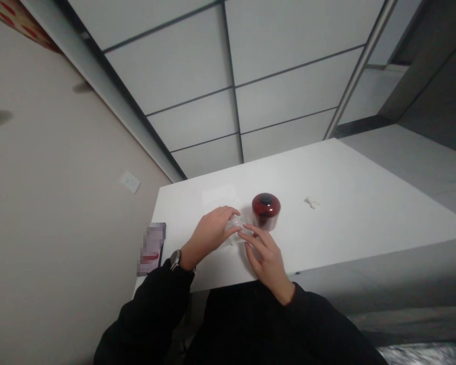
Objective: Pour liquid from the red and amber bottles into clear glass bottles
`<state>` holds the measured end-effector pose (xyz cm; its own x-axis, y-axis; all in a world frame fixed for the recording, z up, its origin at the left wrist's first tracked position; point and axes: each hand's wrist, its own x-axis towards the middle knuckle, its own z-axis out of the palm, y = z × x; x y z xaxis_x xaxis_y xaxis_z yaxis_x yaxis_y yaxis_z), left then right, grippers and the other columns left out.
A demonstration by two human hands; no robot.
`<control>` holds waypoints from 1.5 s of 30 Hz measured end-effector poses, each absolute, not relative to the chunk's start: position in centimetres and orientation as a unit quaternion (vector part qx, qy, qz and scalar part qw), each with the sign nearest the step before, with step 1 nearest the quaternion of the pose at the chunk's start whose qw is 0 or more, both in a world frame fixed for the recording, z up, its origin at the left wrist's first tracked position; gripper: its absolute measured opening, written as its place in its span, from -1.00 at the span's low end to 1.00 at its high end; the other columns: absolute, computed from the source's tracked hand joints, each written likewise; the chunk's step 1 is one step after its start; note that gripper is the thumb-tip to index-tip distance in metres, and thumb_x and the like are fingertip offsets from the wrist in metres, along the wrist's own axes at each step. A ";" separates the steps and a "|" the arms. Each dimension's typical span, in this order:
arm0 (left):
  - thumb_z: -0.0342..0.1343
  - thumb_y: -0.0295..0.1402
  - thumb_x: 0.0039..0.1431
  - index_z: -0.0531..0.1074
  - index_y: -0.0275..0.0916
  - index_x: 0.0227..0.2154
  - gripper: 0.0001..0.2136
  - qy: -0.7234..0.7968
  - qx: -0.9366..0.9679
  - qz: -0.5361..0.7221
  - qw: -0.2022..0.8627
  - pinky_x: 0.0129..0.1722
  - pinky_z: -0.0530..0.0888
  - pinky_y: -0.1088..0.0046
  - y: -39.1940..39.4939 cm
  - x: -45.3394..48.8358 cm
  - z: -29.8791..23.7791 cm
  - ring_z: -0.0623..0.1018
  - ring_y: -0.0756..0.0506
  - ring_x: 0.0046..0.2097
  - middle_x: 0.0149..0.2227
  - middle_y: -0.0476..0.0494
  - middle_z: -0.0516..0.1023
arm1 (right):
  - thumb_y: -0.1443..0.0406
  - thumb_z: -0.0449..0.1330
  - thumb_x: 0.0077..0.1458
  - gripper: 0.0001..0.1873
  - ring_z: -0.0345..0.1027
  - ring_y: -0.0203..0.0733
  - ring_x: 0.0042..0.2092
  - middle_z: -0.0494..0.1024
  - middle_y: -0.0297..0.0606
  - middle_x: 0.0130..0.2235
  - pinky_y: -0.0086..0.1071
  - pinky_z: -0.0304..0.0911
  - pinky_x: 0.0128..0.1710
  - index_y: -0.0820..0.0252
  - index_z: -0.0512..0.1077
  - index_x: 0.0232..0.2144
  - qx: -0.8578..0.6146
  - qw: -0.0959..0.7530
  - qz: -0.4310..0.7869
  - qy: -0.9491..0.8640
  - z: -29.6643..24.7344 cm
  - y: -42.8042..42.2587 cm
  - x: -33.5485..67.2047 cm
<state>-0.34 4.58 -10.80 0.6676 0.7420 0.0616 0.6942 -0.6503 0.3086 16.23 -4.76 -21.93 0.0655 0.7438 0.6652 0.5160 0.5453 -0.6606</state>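
Observation:
Over the white table, my left hand curves its thumb and fingers around a small clear plastic piece. The exact kind of this piece is unclear, since the fingers cover part of it. From the right, my right hand reaches in with its fingers apart, and its fingertips touch the clear piece. Just behind it stands a round container, upright, with a glossy dark red top, a black centre and a see-through lower part. Neither hand grips that container.
A crumpled white scrap lies to the right of the container. At the table's left edge is a flat, phone-like item, blurred out. Behind the table rise white sliding panels; a wall with a socket borders the left.

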 end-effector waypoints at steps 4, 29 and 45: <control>0.21 -0.36 0.40 0.50 -0.21 0.02 -0.81 0.374 0.907 0.117 0.151 0.06 0.58 0.20 4.5 -0.3 -11.3 0.66 -0.20 0.03 -0.02 -0.16 0.66 | 0.47 0.16 0.33 -0.55 0.51 -0.04 -0.02 0.58 -0.10 0.17 -0.11 0.52 0.00 -0.01 0.52 0.16 -0.469 0.559 0.099 -0.677 -21.8 -4.8 16.3; 0.39 -0.04 0.22 0.17 -0.15 0.40 -0.20 0.363 0.922 0.077 0.114 0.23 0.49 -0.04 3.7 -4.2 -11.0 0.52 -0.36 0.26 0.29 -0.34 0.48 | 0.49 0.14 0.32 -0.52 0.50 -0.03 -0.02 0.57 -0.09 0.17 -0.06 0.52 0.01 -0.01 0.50 0.18 -0.474 0.544 0.095 -0.686 -21.9 -4.9 16.2; 0.46 -0.20 0.16 0.05 -0.11 0.45 -0.08 0.397 0.899 0.111 0.147 0.19 0.52 -0.01 3.7 -4.4 -12.9 0.55 -0.31 0.18 0.17 -0.26 0.55 | 0.49 0.15 0.31 -0.51 0.49 -0.05 -0.05 0.57 -0.09 0.17 -0.08 0.53 -0.01 -0.01 0.51 0.18 -0.472 0.547 0.095 -0.685 -21.8 -5.0 16.1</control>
